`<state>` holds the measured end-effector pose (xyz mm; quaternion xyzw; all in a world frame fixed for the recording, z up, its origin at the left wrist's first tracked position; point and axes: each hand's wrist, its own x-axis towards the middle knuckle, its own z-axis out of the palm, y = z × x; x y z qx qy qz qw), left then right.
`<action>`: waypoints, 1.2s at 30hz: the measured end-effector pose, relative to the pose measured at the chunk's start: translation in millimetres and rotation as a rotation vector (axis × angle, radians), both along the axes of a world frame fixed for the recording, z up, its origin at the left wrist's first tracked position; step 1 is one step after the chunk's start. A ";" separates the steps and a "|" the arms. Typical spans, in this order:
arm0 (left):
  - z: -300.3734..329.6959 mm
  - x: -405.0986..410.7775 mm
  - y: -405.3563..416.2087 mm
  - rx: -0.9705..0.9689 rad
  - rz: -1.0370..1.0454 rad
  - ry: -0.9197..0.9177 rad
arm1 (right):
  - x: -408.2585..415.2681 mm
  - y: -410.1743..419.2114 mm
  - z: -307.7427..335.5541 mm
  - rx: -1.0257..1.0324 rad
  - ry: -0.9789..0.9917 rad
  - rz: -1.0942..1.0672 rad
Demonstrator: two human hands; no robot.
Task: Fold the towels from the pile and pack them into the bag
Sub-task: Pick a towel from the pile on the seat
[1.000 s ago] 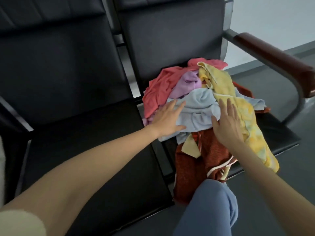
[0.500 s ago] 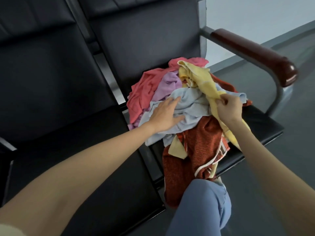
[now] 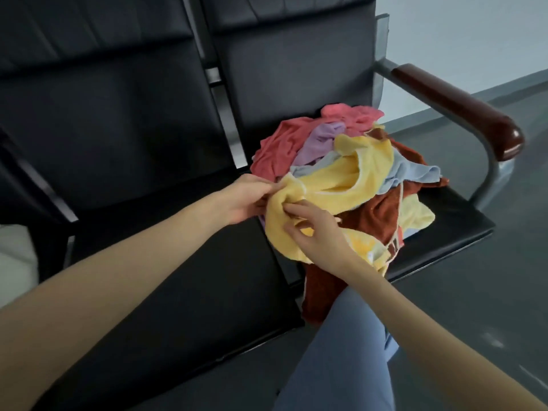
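Both my hands, left (image 3: 246, 200) and right (image 3: 317, 229), pinch the yellow towel (image 3: 341, 179) off the pile (image 3: 296, 143); next I should find its corners.

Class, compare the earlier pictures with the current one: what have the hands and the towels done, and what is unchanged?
Both hands left the light blue towel. The left hand and right hand now grip the yellow towel, dragged left across the pile. The other towels stay heaped on the black seat.
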<state>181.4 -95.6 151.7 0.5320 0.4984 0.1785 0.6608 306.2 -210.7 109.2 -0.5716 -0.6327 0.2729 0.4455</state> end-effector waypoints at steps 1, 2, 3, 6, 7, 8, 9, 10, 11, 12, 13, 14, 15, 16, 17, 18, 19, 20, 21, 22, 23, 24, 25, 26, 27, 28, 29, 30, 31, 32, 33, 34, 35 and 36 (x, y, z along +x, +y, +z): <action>-0.8 -16.2 -1.8 0.016 0.038 0.010 | -11.0 -3.8 0.4 -0.015 -0.013 0.047; -1.3 -33.0 -4.2 0.037 0.075 0.015 | -20.3 -7.5 -0.5 -0.020 -0.029 0.087; -1.9 -49.8 -6.6 0.066 0.107 0.022 | -28.0 -11.2 -0.9 -0.019 -0.048 0.115; -4.8 -104.2 -19.5 0.127 0.183 0.020 | -41.6 -16.9 -10.3 -0.074 -0.072 0.083; -6.2 -123.0 -25.2 0.134 0.197 0.014 | -44.8 -16.4 -14.3 -0.111 -0.083 0.047; -7.5 -141.7 -31.0 0.139 0.207 0.016 | -47.4 -15.0 -20.0 -0.150 -0.102 0.011; -9.5 -159.5 -36.1 0.143 0.220 0.028 | -50.5 -13.4 -25.5 -0.193 -0.138 -0.010; -12.0 -176.2 -40.5 0.143 0.240 0.043 | -53.7 -11.2 -31.9 -0.237 -0.185 -0.015; -15.0 -191.9 -44.3 0.141 0.263 0.059 | -57.6 -8.6 -38.0 -0.272 -0.233 0.004; -18.5 -206.1 -47.6 0.136 0.288 0.074 | -62.6 -5.9 -44.4 -0.293 -0.276 0.045; -21.9 -219.2 -50.5 0.132 0.311 0.090 | -69.2 -3.3 -50.2 -0.304 -0.316 0.104; -25.1 -231.6 -53.2 0.129 0.329 0.103 | -77.2 -0.8 -56.6 -0.314 -0.358 0.169; -27.9 -242.7 -55.7 0.128 0.340 0.114 | -86.9 1.5 -61.8 -0.329 -0.401 0.231; -30.9 -252.5 -57.6 0.127 0.348 0.120 | -97.5 4.1 -66.8 -0.350 -0.440 0.285; -34.0 -261.5 -59.0 0.125 0.361 0.124 | -109.0 7.0 -71.4 -0.367 -0.479 0.334; -36.4 -269.4 -60.3 0.121 0.376 0.125 | -119.5 10.5 -75.8 -0.370 -0.523 0.376; -38.3 -276.3 -61.8 0.112 0.386 0.125 | -129.7 14.9 -79.3 -0.358 -0.571 0.413; -40.8 -283.2 -63.1 0.099 0.387 0.120 | -139.0 19.9 -83.0 -0.336 -0.622 0.441; -42.7 -289.1 -64.9 0.082 0.380 0.108 | -147.2 25.1 -85.7 -0.324 -0.672 0.464; -44.8 -294.5 -67.1 0.065 0.374 0.098 | -153.7 30.4 -88.0 -0.335 -0.715 0.487; -46.6 -299.7 -68.9 0.064 0.367 0.112 | -158.9 34.7 -89.3 -0.363 -0.765 0.516; -48.1 -304.6 -70.1 0.089 0.355 0.152 | -162.7 38.4 -91.6 -0.391 -0.839 0.548; -48.4 -309.0 -70.6 0.130 0.338 0.194 | -165.8 40.5 -91.4 -0.402 -0.940 0.570; -47.3 -312.6 -69.9 0.171 0.326 0.223 | -167.7 42.1 -90.6 -0.396 -1.035 0.570; -45.0 -316.4 -68.9 0.204 0.326 0.231 | -168.9 43.0 -89.1 -0.388 -1.084 0.542; -41.6 -320.4 -67.0 0.224 0.341 0.224 | -169.3 43.4 -87.0 -0.384 -1.083 0.491; -37.1 -324.9 -63.8 0.236 0.369 0.200 | -168.9 44.0 -84.5 -0.376 -1.063 0.427; -32.1 -329.9 -59.5 0.245 0.409 0.162 | -167.3 45.1 -81.7 -0.354 -1.046 0.359; -26.2 -334.5 -55.0 0.253 0.457 0.117 | -164.7 46.0 -77.5 -0.327 -1.031 0.282; -20.6 -338.7 -50.4 0.261 0.509 0.075 | -160.9 46.6 -73.1 -0.298 -1.005 0.195; -14.9 -342.7 -46.0 0.271 0.566 0.035 | -156.6 46.7 -68.1 -0.261 -0.974 0.102; -10.1 -346.4 -42.1 0.283 0.626 -0.004 | -151.8 46.6 -63.7 -0.221 -0.948 0.013; -6.4 -350.3 -38.7 0.295 0.680 -0.039 | -146.9 46.5 -60.4 -0.187 -0.930 -0.060; -3.8 -354.3 -35.8 0.309 0.725 -0.065 | -142.1 46.9 -57.7 -0.163 -0.930 -0.114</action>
